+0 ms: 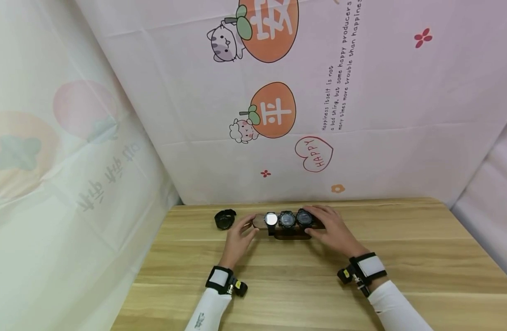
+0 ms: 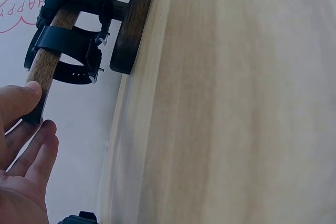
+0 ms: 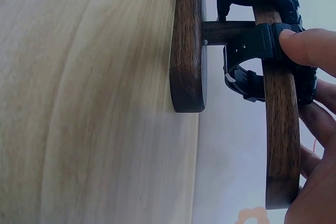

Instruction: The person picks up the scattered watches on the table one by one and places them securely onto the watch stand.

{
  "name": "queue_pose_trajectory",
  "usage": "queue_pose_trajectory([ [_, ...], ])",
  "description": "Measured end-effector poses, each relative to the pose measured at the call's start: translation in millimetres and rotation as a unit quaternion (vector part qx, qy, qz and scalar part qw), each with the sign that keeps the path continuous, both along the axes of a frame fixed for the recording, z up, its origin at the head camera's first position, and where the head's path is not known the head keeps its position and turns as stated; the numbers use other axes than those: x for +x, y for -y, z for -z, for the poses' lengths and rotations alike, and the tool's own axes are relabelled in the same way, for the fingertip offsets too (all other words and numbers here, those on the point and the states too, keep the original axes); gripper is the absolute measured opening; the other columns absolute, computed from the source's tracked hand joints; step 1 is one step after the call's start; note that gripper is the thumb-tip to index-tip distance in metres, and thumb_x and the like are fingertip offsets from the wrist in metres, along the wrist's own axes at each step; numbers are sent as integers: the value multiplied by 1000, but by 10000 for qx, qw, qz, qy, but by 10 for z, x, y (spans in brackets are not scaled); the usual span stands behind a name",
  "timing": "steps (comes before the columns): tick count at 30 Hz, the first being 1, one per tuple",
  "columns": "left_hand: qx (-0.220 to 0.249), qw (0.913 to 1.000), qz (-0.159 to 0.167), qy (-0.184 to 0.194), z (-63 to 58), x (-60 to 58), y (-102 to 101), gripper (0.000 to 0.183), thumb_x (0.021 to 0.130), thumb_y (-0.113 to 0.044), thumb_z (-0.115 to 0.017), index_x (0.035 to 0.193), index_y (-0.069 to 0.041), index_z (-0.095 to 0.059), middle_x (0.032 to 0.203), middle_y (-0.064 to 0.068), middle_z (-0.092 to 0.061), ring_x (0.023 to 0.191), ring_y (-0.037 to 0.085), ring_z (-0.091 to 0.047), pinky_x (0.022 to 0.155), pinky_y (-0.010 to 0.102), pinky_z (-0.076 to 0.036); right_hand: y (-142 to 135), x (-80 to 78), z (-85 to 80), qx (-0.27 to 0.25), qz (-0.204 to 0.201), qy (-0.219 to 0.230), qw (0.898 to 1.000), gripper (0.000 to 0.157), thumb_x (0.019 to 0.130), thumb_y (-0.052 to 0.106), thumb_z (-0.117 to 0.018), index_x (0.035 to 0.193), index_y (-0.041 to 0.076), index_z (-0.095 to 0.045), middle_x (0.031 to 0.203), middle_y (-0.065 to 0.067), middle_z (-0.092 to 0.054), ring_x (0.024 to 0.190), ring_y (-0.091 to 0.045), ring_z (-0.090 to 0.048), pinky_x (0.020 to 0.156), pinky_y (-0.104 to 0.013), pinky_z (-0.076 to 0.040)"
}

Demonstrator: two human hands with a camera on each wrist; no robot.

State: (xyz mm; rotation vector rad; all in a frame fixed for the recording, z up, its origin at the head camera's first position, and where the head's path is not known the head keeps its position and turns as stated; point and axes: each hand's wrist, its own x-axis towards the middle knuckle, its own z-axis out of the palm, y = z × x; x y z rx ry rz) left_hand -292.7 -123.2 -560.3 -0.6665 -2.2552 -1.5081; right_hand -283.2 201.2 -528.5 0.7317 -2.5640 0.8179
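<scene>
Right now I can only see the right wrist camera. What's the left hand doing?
Observer: The left hand holds the watch stand by the end opposite the right hand.
Operator: Ooh! Is anything lying off to the side?
Observer: Yes, a black watch lies on the table, to the left of the left hand.
Operator: And do the ones on the stand all have dark faces?
Observer: No, the leftmost watch on the stand shows a bright white face in the head view.
</scene>
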Motion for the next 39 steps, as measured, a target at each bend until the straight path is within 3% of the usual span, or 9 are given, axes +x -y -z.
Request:
queue_pose_trajectory([
  [8, 6, 9999, -64, 105, -8, 5, -11, 48, 87, -10, -70, 133, -8, -57, 132, 12, -56, 119, 23, -54, 96, 34, -49, 5, 5, 4, 35, 16, 7, 10000, 70, 87, 40, -71, 148, 28, -39, 142, -15, -47, 132, -37, -35, 108, -66, -19],
  [11, 74, 9998, -128, 96, -32, 30, -32, 48, 86, -5, -70, 132, -9, -57, 131, 14, -57, 118, 25, -55, 96, 40, -49, 6, 10, 1, 52, -2, -9, 10000, 70, 87, 40, -70, 148, 28, -39, 142, -13, -48, 132, -37, -35, 108, -66, -17],
  [17, 201, 9998, -75, -21, -218, 160, -97, 46, 84, 7, -68, 129, 4, -57, 127, 27, -56, 116, 39, -53, 93, 56, -47, 4, 12, 1, 74, -35, -43, 10000, 69, 88, 42, -69, 148, 27, -40, 142, -13, -48, 131, -37, -36, 108, -66, -18],
  [23, -58, 10000, -34, 60, -113, 82, -42, 47, 88, -5, -68, 133, -1, -55, 130, 17, -56, 119, 28, -53, 96, 46, -48, 3, 2, -9, 117, -84, -177, 9997, 69, 86, 37, -71, 147, 25, -41, 142, -11, -49, 130, -35, -38, 110, -64, -17],
  [26, -6, 10000, -8, 48, -210, 133, -64, 46, 87, 0, -68, 131, 2, -55, 128, 20, -57, 117, 33, -53, 96, 49, -48, 0, 3, -18, 157, -92, -202, 9996, 70, 86, 37, -71, 148, 24, -41, 142, -10, -49, 131, -33, -38, 111, -62, -17],
  [29, 31, 9997, 3, -249, -310, 186, -90, 44, 84, 10, -66, 126, 9, -56, 123, 28, -57, 114, 41, -53, 93, 56, -47, -4, 2, -19, 196, -78, -213, 9995, 70, 87, 38, -71, 148, 24, -41, 142, -12, -49, 131, -34, -38, 110, -64, -18],
  [39, -546, 9979, -115, -332, -125, 0, 63, 42, 86, 4, -66, 126, -5, -60, 124, 13, -61, 116, 23, -54, 96, 43, -49, -14, 14, -10, 232, -54, -227, 9995, 69, 87, 41, -70, 146, 16, -44, 142, -15, -49, 131, -37, -37, 109, -64, -19],
])
